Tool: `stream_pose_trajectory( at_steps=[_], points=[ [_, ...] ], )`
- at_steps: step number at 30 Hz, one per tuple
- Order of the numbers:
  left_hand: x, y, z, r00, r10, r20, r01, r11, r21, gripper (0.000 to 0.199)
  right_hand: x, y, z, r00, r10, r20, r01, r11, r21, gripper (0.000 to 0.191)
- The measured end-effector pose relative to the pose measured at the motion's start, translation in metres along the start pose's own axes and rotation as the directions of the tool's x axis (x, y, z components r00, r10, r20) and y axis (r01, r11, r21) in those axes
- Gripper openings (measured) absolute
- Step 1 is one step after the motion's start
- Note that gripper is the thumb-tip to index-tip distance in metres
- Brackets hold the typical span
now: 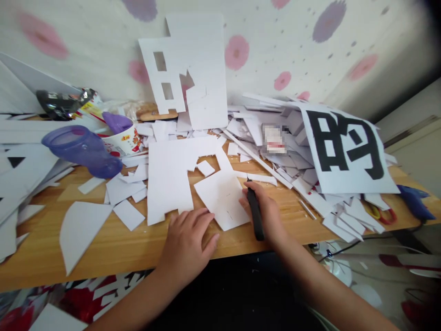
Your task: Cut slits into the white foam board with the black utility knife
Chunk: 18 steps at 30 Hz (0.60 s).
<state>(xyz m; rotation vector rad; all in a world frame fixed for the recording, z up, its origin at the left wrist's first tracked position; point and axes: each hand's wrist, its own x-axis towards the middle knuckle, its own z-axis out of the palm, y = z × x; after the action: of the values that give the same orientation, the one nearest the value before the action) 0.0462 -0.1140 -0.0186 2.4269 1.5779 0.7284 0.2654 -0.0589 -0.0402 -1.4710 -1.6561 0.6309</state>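
My right hand (267, 211) is closed round a black utility knife (254, 207), its tip pointing away from me just right of a white board piece (223, 197). My left hand (189, 239) lies with fingers stretched out at the near edge of a larger white cut-out board (168, 179), its fingertips by the notch at the bottom. The smaller piece overlaps the cut-out's right side. A small white offcut (206, 168) lies in the opening of the cut-out.
Behind, white cut-out boards (206, 59) lean on the wall. At the right are a printed sheet with a black character (344, 142), piled white scraps (292, 161), scissors (387, 216) and a blue glue gun (416, 202). A purple container (82, 147) and paper cup (124, 140) stand left.
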Motion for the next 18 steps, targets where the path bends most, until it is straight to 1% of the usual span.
stream_pose_trajectory(
  at_steps=[1,3,4,5,6,7,9,10,11,12,13,14,15,16,17,18],
  points=[
    [-0.001,-0.001,0.000,0.999,-0.023,-0.043,0.020,0.997,-0.077,0.029,0.000,-0.002,0.002,1.000,0.019,-0.016,-0.019,0.999,0.044,0.039],
    [-0.004,-0.001,0.000,0.986,-0.117,-0.116,0.082,0.960,-0.267,0.031,0.001,-0.006,0.008,0.994,0.077,-0.078,-0.061,0.980,0.188,0.042],
    [-0.004,0.000,0.000,0.974,-0.179,-0.137,0.115,0.916,-0.383,0.031,0.002,-0.009,0.010,0.988,0.106,-0.111,-0.073,0.960,0.269,0.044],
    [-0.005,0.002,0.000,0.958,-0.249,-0.139,0.145,0.845,-0.514,0.032,0.002,-0.012,0.013,0.982,0.130,-0.139,-0.076,0.937,0.342,0.047],
    [-0.004,0.004,0.000,0.939,-0.322,-0.122,0.169,0.741,-0.650,0.032,0.002,-0.015,0.015,0.976,0.150,-0.159,-0.075,0.913,0.402,0.049],
    [-0.003,0.006,0.000,0.914,-0.393,-0.097,0.179,0.608,-0.773,0.032,0.001,-0.018,0.018,0.972,0.165,-0.169,-0.073,0.890,0.450,0.052],
    [0.002,0.012,-0.001,0.848,-0.528,-0.052,0.146,0.325,-0.934,0.033,-0.001,-0.025,0.024,0.966,0.184,-0.181,-0.065,0.853,0.518,0.056],
    [0.006,0.014,-0.002,0.810,-0.586,-0.033,0.109,0.205,-0.973,0.035,-0.003,-0.029,0.028,0.963,0.188,-0.193,-0.055,0.839,0.542,0.057],
    [0.009,0.017,-0.004,0.775,-0.632,-0.015,0.069,0.109,-0.992,0.038,-0.005,-0.032,0.030,0.961,0.182,-0.208,-0.036,0.828,0.559,0.057],
    [0.014,0.019,-0.006,0.754,-0.657,0.009,0.037,0.029,-0.999,0.041,-0.008,-0.035,0.033,0.959,0.166,-0.228,-0.006,0.821,0.571,0.058],
    [0.018,0.021,-0.010,0.752,-0.657,0.053,0.033,-0.044,-0.999,0.044,-0.010,-0.039,0.035,0.957,0.139,-0.254,0.035,0.815,0.578,0.058],
    [0.023,0.023,-0.013,0.764,-0.635,0.115,0.060,-0.108,-0.992,0.046,-0.012,-0.042,0.037,0.954,0.108,-0.280,0.080,0.809,0.583,0.059],
    [0.027,0.024,-0.017,0.776,-0.606,0.175,0.102,-0.154,-0.983,0.046,-0.012,-0.044,0.038,0.949,0.077,-0.305,0.123,0.801,0.585,0.059],
    [0.031,0.025,-0.022,0.781,-0.583,0.224,0.145,-0.179,-0.973,0.045,-0.012,-0.047,0.038,0.945,0.049,-0.325,0.162,0.791,0.590,0.059],
    [0.036,0.025,-0.026,0.782,-0.570,0.253,0.177,-0.185,-0.967,0.042,-0.010,-0.050,0.037,0.942,0.027,-0.335,0.191,0.777,0.600,0.059],
    [0.041,0.024,-0.030,0.784,-0.565,0.257,0.188,-0.179,-0.966,0.039,-0.006,-0.052,0.036,0.943,0.014,-0.333,0.208,0.758,0.619,0.060]
  ],
)
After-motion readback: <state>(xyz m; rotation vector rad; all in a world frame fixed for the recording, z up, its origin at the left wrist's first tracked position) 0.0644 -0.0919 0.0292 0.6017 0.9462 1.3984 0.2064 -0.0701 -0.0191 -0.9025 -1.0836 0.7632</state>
